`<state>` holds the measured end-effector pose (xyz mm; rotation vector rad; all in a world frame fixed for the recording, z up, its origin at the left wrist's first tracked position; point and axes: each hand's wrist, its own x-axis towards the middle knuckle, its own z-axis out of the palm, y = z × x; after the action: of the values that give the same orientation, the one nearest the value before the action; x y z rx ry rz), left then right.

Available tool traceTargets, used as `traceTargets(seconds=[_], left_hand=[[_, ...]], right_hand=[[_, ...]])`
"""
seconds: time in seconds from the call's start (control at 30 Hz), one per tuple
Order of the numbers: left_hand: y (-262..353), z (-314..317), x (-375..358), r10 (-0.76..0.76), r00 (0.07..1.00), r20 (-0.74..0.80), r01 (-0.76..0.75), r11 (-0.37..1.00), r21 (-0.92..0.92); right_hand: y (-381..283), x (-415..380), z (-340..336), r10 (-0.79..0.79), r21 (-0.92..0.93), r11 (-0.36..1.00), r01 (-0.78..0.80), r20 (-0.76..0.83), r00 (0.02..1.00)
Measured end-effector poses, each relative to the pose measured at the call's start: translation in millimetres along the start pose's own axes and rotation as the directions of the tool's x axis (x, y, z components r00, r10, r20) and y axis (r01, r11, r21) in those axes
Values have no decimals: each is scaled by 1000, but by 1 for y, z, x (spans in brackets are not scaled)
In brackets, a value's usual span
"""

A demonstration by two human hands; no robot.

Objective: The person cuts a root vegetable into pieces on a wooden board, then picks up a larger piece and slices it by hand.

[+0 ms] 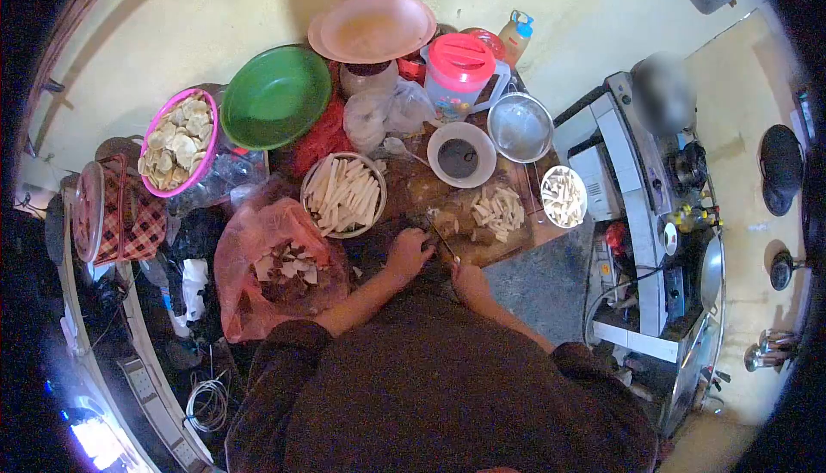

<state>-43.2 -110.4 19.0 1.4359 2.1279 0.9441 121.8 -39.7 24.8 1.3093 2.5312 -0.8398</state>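
Observation:
My right hand (470,282) is closed round the handle of a knife (443,241), whose blade points up and left over the wooden board (499,254). Just left of the blade, my left hand (409,254) rests with its fingers curled down at the board's near edge; what lies under the fingertips is too small to make out. Pale cut pieces (498,211) lie in a pile on the board, right of the knife. A bowl of long pale sticks (343,193) stands beyond my left hand. At the right, a white bowl (564,197) holds short cut pieces.
A red plastic bag (241,258) with peelings lies left. Behind are a bowl of dark liquid (461,156), a strainer (520,127), a red-lidded jug (462,73), a green basin (275,97) and a pink-rimmed basket of slices (179,142). A stove (637,138) stands right.

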Motion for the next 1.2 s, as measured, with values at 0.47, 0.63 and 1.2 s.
traceTargets(seconds=[0.47, 0.63, 1.2], left_hand=[[29, -23, 45, 58, 938, -340, -109, 985, -133], [31, 18, 103, 81, 909, -410, -179, 962, -206], [2, 51, 112, 148, 960, -239, -213, 937, -278]], right_hand=[[8, -1, 14, 12, 87, 996, -3, -102, 995], [-10, -13, -4, 75, 129, 990, -62, -102, 992], [-12, -4, -10, 134, 118, 983, -142, 76, 988]])
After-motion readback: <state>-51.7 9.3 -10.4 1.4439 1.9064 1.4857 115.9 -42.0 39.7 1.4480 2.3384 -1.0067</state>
